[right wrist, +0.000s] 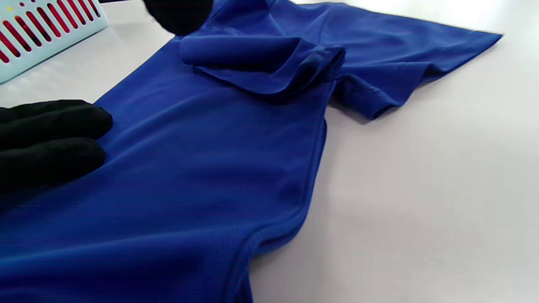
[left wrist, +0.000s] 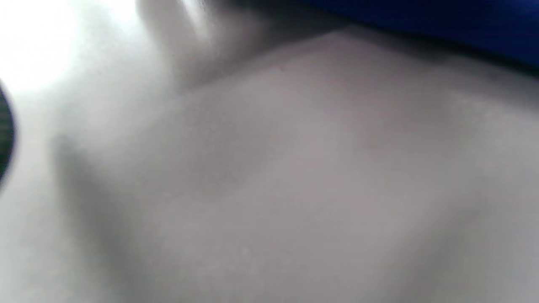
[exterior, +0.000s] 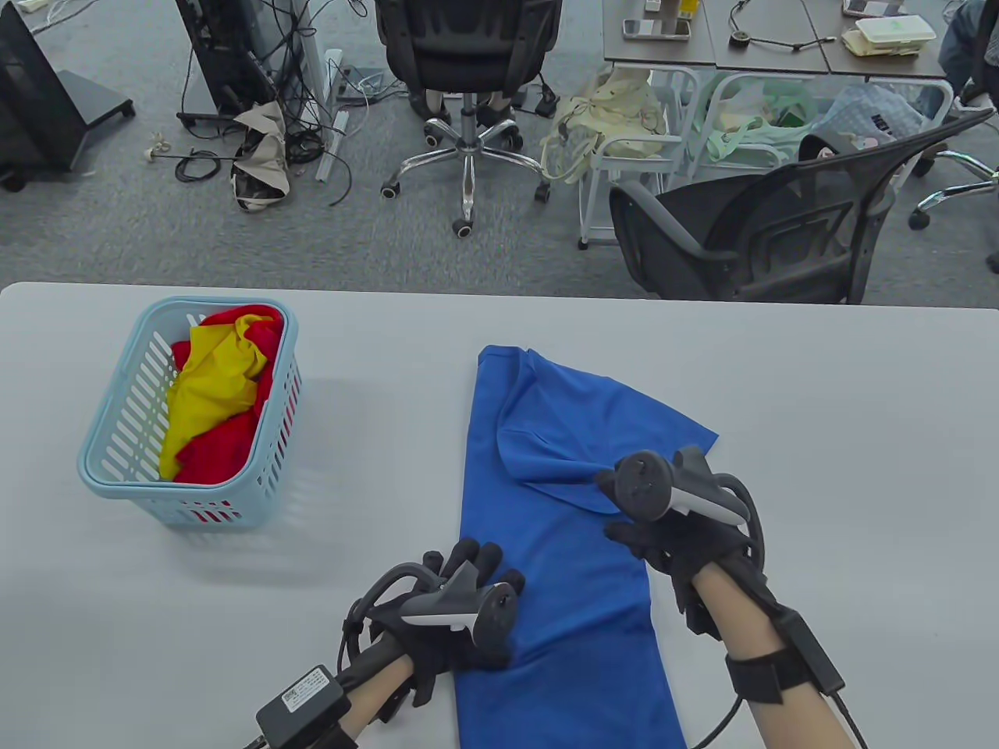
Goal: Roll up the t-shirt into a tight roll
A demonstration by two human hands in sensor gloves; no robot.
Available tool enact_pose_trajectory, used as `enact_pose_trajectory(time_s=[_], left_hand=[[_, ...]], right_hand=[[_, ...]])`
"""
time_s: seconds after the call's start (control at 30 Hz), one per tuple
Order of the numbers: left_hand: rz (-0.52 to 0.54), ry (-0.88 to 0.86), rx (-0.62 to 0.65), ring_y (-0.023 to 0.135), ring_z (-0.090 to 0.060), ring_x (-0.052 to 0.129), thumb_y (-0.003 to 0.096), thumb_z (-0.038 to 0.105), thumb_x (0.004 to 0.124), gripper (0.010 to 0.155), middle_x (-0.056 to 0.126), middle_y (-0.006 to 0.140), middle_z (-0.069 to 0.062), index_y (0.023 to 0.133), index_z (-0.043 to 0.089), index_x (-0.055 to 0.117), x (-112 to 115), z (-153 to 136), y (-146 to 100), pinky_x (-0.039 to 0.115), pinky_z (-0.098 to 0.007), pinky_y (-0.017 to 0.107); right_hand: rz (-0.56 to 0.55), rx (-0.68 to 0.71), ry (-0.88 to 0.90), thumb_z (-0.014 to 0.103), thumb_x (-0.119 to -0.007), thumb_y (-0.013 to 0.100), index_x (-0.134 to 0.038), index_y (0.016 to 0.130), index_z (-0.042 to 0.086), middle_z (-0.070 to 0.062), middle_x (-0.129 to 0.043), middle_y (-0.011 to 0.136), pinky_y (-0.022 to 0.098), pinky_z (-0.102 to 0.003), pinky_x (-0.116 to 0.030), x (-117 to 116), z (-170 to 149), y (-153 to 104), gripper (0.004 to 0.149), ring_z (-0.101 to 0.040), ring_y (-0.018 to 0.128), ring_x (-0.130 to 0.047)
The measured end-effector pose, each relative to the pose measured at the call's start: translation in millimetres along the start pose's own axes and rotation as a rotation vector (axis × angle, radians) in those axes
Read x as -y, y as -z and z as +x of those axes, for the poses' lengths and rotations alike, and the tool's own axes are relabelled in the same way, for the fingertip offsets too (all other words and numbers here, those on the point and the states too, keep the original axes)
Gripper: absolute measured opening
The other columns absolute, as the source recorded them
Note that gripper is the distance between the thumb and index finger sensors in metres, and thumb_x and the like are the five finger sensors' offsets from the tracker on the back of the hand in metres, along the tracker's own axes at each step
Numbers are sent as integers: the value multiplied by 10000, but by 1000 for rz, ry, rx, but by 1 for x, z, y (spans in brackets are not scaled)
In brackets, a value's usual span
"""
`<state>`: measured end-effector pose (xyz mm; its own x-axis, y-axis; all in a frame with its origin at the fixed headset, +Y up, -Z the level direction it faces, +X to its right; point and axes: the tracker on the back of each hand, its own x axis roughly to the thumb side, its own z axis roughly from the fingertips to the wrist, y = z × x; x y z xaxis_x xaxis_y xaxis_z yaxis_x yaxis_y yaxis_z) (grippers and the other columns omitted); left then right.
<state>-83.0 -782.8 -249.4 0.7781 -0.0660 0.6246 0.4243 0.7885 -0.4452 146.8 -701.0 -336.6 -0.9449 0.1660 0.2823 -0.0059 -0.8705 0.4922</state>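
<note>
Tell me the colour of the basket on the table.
Light blue basket; clearest in the table view.

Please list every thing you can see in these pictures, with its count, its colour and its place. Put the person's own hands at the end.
t-shirt: 1, blue, flat on the table at centre-right, folded narrow, one sleeve out to the right.
basket: 1, light blue, slotted walls, on the table at left.
clothes in the basket: red and yellow, count cannot be told.
table: 1, pale grey, fills the near half.
office chairs: 2 clearly seen, black, on the floor beyond the table.
white cart with bags: 1, beyond the table.
left hand: black glove, rests on the t-shirt's left edge.
right hand: black glove, on the t-shirt near its folded-over cloth.
</note>
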Motion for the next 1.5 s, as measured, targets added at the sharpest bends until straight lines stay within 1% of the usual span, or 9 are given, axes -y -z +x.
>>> enact_pose_trajectory(time_s=[0.13,0.33,0.57,0.63,0.77,1.07,1.27,1.33,1.5], left_hand=[[-4,-13,27,1109,-481,8,498,725,360,871,-117,1193,-175,1120,295,-71,0,-2,4,239,-709,796],[5,-79,14,1099,-460,-52,496,752,367,883,-150,1191,-142,1123,326,-86,-8,-14,18,181,-703,792],[21,-63,9,1127,-449,-2,495,748,361,873,-124,1205,-138,1128,329,-70,-7,-14,16,203,-704,797],[21,-59,9,1126,-447,-8,495,746,350,867,-130,1203,-136,1125,331,-78,-7,-14,16,200,-704,797],[21,-58,13,1128,-444,-9,494,745,350,863,-130,1204,-131,1124,337,-77,-6,-14,16,197,-706,796],[20,-63,22,1124,-446,-20,497,744,347,863,-139,1201,-134,1124,335,-82,-5,-14,16,183,-706,793],[24,-65,19,1124,-445,-12,496,742,350,860,-131,1203,-133,1124,335,-73,-4,-15,15,190,-706,793],[24,-66,20,1123,-447,-13,496,741,352,862,-131,1202,-134,1124,333,-74,-3,-15,15,188,-705,793],[25,-70,23,1123,-449,-10,496,739,362,866,-127,1204,-137,1127,330,-69,-3,-15,15,189,-707,791]], right_hand=[[80,77,-31,375,-612,653,-249,1197,274,-139,-148,1242,771,-628,-322,-18,19,35,662,-476,1152,-165],[148,-74,-105,471,-590,647,-150,1176,303,-102,-46,1217,766,-637,-233,-34,6,77,708,-439,1132,-60],[97,-439,-153,532,-520,646,-159,1198,218,-128,-134,1256,758,-666,-230,-15,-62,86,731,-470,1156,-115],[115,-488,-55,645,-488,596,-119,1196,230,-138,-92,1250,751,-668,-239,-12,-88,84,818,-499,1142,-114],[11,-648,-106,505,-524,657,-365,1203,209,-157,-225,1262,758,-662,-284,-1,-106,75,642,-494,1154,-209],[-132,-199,-144,451,-796,587,-451,1128,287,-110,-318,1222,772,-595,-409,14,-42,75,662,-383,1113,-422],[-47,-244,-227,434,-800,567,-462,1127,305,-63,-494,1168,732,-539,-560,12,-38,105,667,-275,996,-681],[-144,-268,-150,329,-771,625,-661,1001,294,-12,-730,989,681,-494,-646,14,-45,111,393,-218,819,-840],[-262,-427,20,341,-710,643,-667,1016,262,-35,-788,923,603,-425,-750,39,-80,96,384,-151,684,-927]])
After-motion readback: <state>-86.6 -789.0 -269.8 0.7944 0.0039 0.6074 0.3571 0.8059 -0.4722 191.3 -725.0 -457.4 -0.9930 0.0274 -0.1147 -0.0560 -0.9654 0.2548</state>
